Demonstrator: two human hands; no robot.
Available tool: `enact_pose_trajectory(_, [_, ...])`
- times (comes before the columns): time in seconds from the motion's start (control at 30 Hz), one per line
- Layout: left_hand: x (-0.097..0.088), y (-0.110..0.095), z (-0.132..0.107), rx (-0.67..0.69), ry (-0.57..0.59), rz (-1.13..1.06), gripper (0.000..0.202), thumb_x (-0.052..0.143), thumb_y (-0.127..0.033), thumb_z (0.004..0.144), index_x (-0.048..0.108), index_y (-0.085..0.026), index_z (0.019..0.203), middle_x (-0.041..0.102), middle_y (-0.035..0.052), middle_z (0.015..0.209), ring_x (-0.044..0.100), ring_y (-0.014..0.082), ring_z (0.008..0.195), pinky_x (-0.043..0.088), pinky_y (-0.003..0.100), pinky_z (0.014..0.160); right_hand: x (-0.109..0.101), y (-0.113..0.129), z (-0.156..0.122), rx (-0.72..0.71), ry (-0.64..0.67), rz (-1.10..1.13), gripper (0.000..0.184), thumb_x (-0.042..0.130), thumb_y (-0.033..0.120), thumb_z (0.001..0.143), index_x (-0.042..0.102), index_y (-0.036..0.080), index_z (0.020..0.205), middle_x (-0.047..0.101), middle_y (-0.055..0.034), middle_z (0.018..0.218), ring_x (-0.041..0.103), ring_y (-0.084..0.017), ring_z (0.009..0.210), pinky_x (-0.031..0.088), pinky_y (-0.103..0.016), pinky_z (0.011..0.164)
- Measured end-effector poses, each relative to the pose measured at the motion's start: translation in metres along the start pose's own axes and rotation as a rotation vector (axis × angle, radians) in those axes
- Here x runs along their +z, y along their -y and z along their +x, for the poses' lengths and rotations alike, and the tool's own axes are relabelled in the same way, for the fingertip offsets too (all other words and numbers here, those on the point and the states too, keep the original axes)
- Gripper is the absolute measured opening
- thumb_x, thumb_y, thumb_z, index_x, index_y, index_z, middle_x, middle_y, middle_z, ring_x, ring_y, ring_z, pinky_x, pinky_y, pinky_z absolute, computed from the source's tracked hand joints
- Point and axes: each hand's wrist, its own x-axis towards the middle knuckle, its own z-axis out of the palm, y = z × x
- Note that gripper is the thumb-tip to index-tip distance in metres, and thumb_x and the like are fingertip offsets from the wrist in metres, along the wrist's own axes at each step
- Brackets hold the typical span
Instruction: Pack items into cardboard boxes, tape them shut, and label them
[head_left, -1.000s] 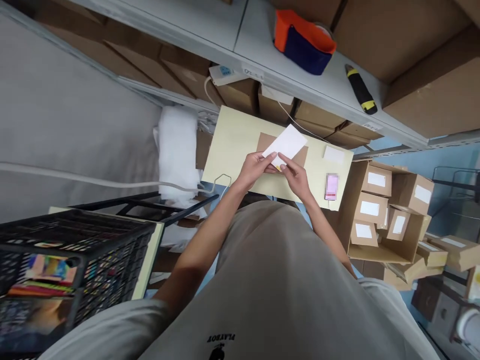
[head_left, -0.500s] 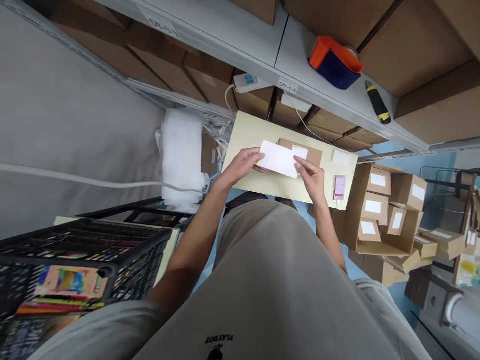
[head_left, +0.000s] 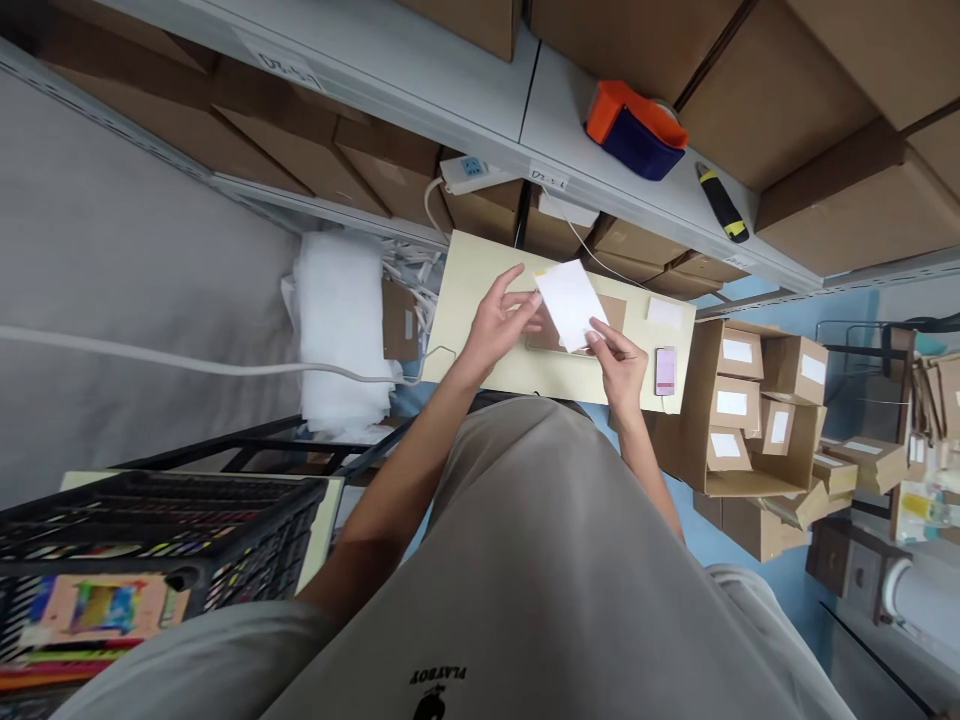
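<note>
The black plastic crate point(head_left: 150, 490) at eight o'clock is the biggest container; it holds flat, brightly printed packs, their number hidden by the mesh wall. At three o'clock an open brown carton point(head_left: 750, 485) lies tipped toward the person, filled with small cardboard boxes point(head_left: 731, 402), each bearing a white label. Between them, at twelve o'clock, stands a pale yellow table point(head_left: 480, 280) with a flat cardboard piece point(head_left: 613, 312) on it and a phone point(head_left: 664, 370) near its right end. Above that cardboard, clear of the tabletop, is the white sheet point(head_left: 568, 303), tilted with one corner down. The right hand point(head_left: 619, 362) pinches its five o'clock corner between thumb and forefinger. The left hand point(head_left: 501, 325) is spread loose at nine o'clock, with only its fingertips against the sheet's near edge. The sheet looks thin, very light and limp, and would likely crease or curl. It seems best held by opposite corners or edges, with gentle pressure.
</note>
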Motion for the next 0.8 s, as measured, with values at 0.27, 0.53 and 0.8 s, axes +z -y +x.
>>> enact_pose_trajectory(0.27, [0.044, -0.004, -0.037, 0.043, 0.169, 0.026, 0.069, 0.103, -0.052, 0.076, 0.083, -0.023, 0.136, 0.085, 0.0112, 0.120, 0.082, 0.0251, 0.101, 0.069, 0.039, 0.100, -0.020, 0.007, 0.009, -0.056, 0.040, -0.024, 0.055, 0.079, 0.072, 0.099, 0.088, 0.032, 0.136, 0.092, -0.0049, 0.113, 0.089, -0.025, 0.092, 0.076, -0.047, 0.096])
enact_pose_trajectory(0.53, [0.063, -0.013, -0.029, 0.113, 0.174, 0.198, 0.036, 0.095, -0.051, 0.085, 0.090, -0.021, 0.103, 0.086, 0.0098, 0.107, 0.079, 0.0253, 0.099, 0.067, 0.038, 0.099, -0.054, 0.011, 0.027, -0.070, 0.237, -0.034, 0.048, 0.081, 0.071, 0.099, 0.091, 0.034, 0.128, 0.090, -0.0049, 0.125, 0.088, -0.026, 0.104, 0.076, -0.046, 0.098])
enact_pose_trajectory(0.8, [0.081, -0.015, -0.024, 0.022, 0.090, 0.143, 0.047, 0.097, -0.038, 0.083, 0.080, -0.024, 0.125, 0.080, 0.0042, 0.097, 0.081, 0.0247, 0.097, 0.068, 0.038, 0.095, -0.074, 0.013, 0.051, -0.021, 0.416, 0.033, 0.053, 0.091, 0.073, 0.088, 0.091, 0.036, 0.126, 0.089, -0.0011, 0.130, 0.088, -0.027, 0.109, 0.076, -0.049, 0.104])
